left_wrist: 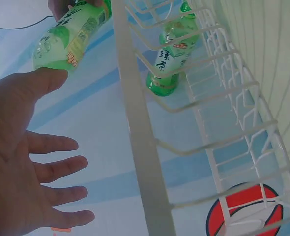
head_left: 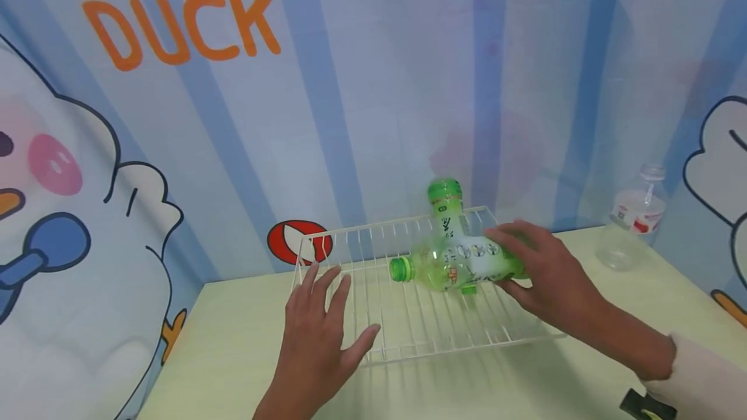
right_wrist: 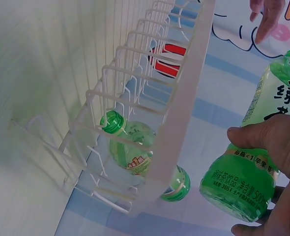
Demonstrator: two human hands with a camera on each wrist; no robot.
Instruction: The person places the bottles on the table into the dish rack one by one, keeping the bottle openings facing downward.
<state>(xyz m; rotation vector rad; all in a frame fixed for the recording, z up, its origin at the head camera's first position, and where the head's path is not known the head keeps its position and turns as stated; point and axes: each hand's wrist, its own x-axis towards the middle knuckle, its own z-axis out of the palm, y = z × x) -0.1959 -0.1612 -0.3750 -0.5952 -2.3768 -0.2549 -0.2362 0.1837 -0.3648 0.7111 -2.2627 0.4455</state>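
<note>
1. Green bottle (head_left: 461, 264) in your right hand (head_left: 548, 277) lies sideways above the white wire rack (head_left: 350, 248), cap towards your left; a second green bottle (head_left: 446, 209) is already in the rack behind it, cap towards the wall.
2. To do this well, I judge you should keep the held bottle level and lower it parallel to the wires, so that it settles between them instead of rolling. Give it its own space beside the second green bottle rather than resting on top of it.
3. Your right hand is closed round the lower body of the bottle: in the right wrist view the thumb crosses the label and the fingers curl under the base. The grip sits far from the cap, so watch that the cap end does not dip and catch on a wire.
4. Your left hand (head_left: 318, 336) holds nothing. Its fingers are straight and spread wide over the front left corner of the rack. From the head view I cannot tell whether the palm presses on the rack or hovers just above it. In the left wrist view the thumb tip comes close to the held bottle, though contact is not clear.
5. If the rack slides on the pale counter (head_left: 233, 342), press that flat left hand down on the rim to steady it.
6. A clear empty bottle (head_left: 633, 219) stands well apart on the far right of the counter, out of the way.
</note>
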